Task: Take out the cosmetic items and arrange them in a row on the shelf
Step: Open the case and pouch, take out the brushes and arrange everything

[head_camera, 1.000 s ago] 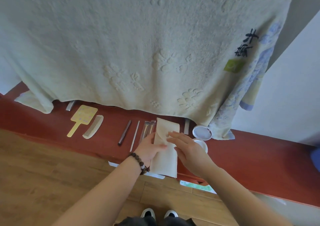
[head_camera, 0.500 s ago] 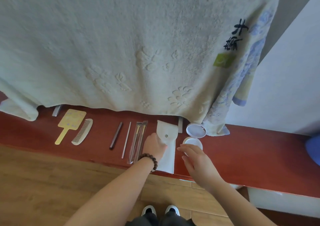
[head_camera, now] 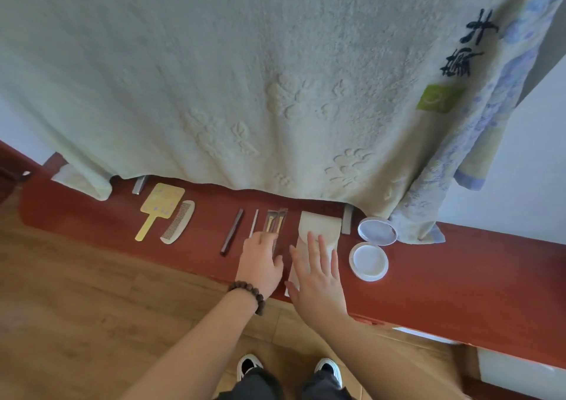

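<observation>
A row of items lies on the red shelf (head_camera: 444, 277): a yellow hand mirror (head_camera: 159, 206), a pale comb (head_camera: 179, 226), a dark stick (head_camera: 232, 231), a thin white stick (head_camera: 254, 223), a clear packet of brushes (head_camera: 275, 220), a cream pouch (head_camera: 320, 228) and an open round compact (head_camera: 372, 248). My left hand (head_camera: 260, 261) rests with fingers spread on the lower end of the brush packet. My right hand (head_camera: 318, 271) lies flat and open on the pouch, covering its lower half.
A large pale green towel (head_camera: 245, 77) hangs down over the back of the shelf, with a blue patterned cloth (head_camera: 428, 197) at its right end. Two grey brackets (head_camera: 346, 222) poke out under the towel. Wooden floor (head_camera: 76, 307) and my shoes are below.
My right hand moved left from beside the compact onto the pouch and flattened out. My left hand let go of the pouch and shifted left onto the brush packet.
</observation>
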Demonstrator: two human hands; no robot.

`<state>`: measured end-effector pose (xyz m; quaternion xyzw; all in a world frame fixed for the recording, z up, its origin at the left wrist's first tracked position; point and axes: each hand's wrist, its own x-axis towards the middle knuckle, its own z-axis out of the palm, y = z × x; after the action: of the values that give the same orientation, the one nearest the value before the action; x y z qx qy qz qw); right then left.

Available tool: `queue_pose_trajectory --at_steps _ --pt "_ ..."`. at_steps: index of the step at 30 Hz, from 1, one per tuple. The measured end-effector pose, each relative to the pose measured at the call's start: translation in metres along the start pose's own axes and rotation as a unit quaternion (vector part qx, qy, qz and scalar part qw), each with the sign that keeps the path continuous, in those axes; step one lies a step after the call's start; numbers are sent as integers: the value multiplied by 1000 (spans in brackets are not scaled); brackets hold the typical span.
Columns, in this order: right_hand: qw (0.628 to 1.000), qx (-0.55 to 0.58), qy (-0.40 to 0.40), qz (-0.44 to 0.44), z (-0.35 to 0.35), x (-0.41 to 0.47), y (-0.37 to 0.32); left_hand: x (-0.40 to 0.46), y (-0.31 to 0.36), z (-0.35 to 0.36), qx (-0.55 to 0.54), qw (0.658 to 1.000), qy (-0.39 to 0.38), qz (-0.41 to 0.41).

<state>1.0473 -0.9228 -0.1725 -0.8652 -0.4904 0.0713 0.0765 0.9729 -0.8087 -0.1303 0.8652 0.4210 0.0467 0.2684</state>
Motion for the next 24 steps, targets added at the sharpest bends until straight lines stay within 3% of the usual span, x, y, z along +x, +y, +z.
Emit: queue_pose_trajectory --at_steps 8,20,24 --pt "994 -21 -39 98 29 9 -19 12 -41 -25 16 998 2 59" --pt "984 -81 -61 144 28 24 -20 29 -126 -58 37 986 -41 157" --pt "978 -43 -56 198 13 28 -44 30 -145 -67 48 983 -51 172"
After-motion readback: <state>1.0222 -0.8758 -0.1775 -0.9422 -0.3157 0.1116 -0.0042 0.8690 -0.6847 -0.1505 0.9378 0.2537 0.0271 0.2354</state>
